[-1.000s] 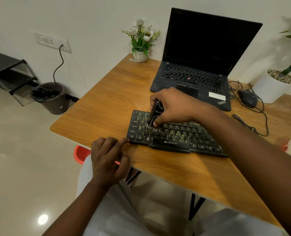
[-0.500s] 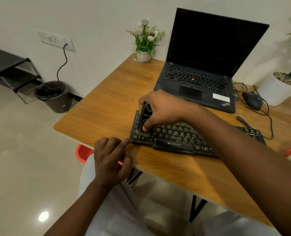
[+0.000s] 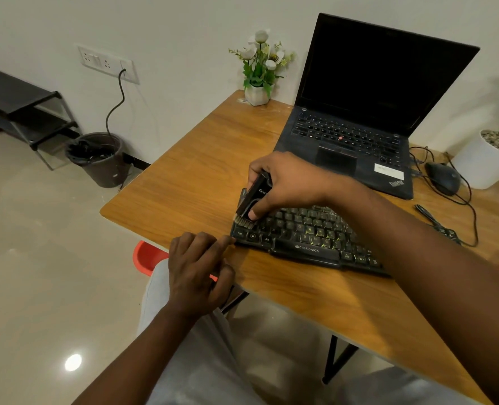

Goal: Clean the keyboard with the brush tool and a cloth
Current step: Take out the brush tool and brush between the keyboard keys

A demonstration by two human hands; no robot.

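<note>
A black keyboard [image 3: 306, 235] lies on the wooden table [image 3: 201, 176], near its front edge. My right hand [image 3: 286, 182] grips a black brush tool [image 3: 252, 200], tilted, with its pale bristles down on the keys at the keyboard's left end. My left hand [image 3: 198, 267] rests at the table's front edge, its forefinger touching the keyboard's front left corner and the other fingers loosely curled. No cloth shows in view.
An open black laptop [image 3: 356, 133] stands behind the keyboard. A flower pot [image 3: 257, 95] sits at the back edge. A mouse [image 3: 442, 178] with cables and a white planter [image 3: 485, 162] lie at the right. A dark bin [image 3: 102, 159] stands on the floor at the left.
My right hand has moved the brush leftward along the keys to the keyboard's left end. My left hand has stayed at the front left corner. The camera has shifted slightly.
</note>
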